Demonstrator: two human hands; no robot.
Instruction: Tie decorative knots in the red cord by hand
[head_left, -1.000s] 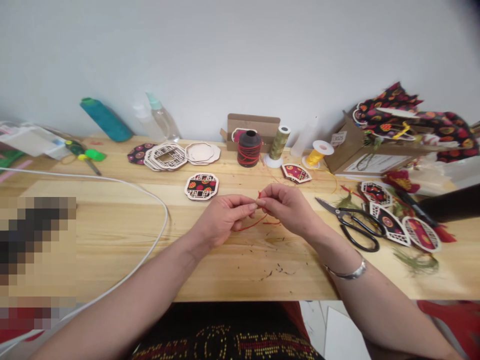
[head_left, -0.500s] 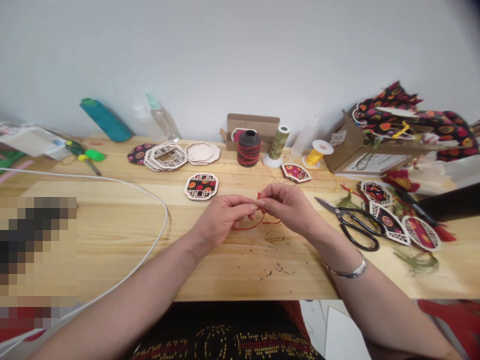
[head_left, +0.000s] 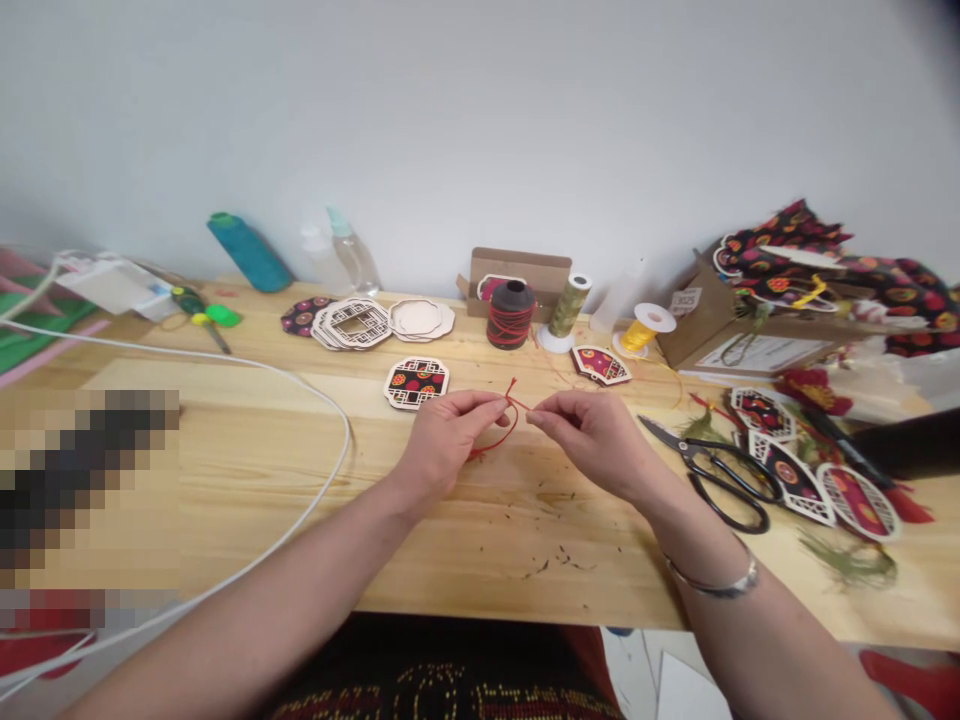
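A thin red cord point(head_left: 514, 424) runs between my two hands above the wooden table. My left hand point(head_left: 457, 430) pinches it between thumb and forefinger, near a small crossing or knot with short ends sticking up. Part of the cord loops down below the left fingers. My right hand point(head_left: 581, 430) pinches a strand a short way to the right, with the cord stretched between the fingertips. Just behind my left hand lies an octagonal patterned ornament point(head_left: 417, 384) with a pale frame. Black-handled scissors point(head_left: 720, 465) lie right of my right hand.
Along the wall stand a red cord spool point(head_left: 511, 318), a green thread spool point(head_left: 568, 312), a yellow spool point(head_left: 643, 328) and a teal cone point(head_left: 249, 252). A cardboard box point(head_left: 697, 315) holds patterned cloth. Framed ornaments point(head_left: 791, 478) lie at right. A white cable point(head_left: 330, 400) curves across the left.
My right hand has moved away from my left, drawing a strand of cord to the right. The knot and short ends now show between them. The camera view has shifted slightly.
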